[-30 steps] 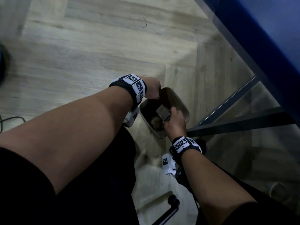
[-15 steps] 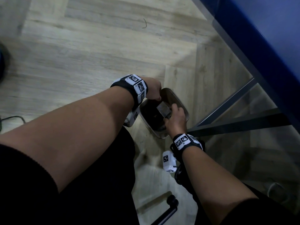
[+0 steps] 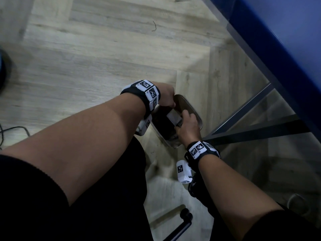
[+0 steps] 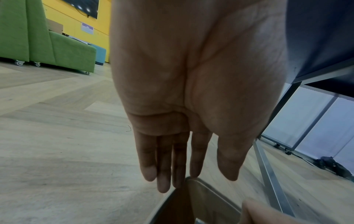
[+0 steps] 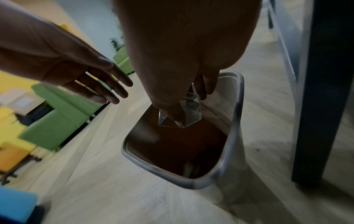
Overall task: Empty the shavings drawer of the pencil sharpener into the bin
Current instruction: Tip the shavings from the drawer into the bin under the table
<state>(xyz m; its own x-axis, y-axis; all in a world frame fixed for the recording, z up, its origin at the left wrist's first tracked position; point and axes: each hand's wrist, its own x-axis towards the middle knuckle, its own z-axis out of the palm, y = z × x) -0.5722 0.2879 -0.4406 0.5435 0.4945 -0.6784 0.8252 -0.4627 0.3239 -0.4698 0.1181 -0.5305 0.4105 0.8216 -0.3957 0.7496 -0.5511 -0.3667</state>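
A grey bin [image 3: 198, 117] stands on the wooden floor, its inside dark. My right hand [image 3: 182, 119] holds the small clear shavings drawer [image 3: 173, 117] over the bin's opening. In the right wrist view the thumb and fingers of my right hand [image 5: 191, 106] pinch the drawer [image 5: 191, 116], tipped downward above the bin [image 5: 237, 115]. My left hand [image 3: 169, 103] hovers at the far left of the rim, holding nothing. Its fingers [image 4: 162, 181] are straight, tips just above the bin rim [image 4: 208, 195]. The same hand [image 5: 107, 91] shows flat in the right wrist view.
A blue table edge [image 3: 278, 49] runs along the right, with metal legs [image 3: 243, 115] right beside the bin. My knees fill the lower frame. Green sofas [image 4: 57, 45] stand far off. A cable [image 3: 10, 131] lies at the left.
My right hand has carried the drawer a little farther across the bin opening. My left hand has stayed by the rim.
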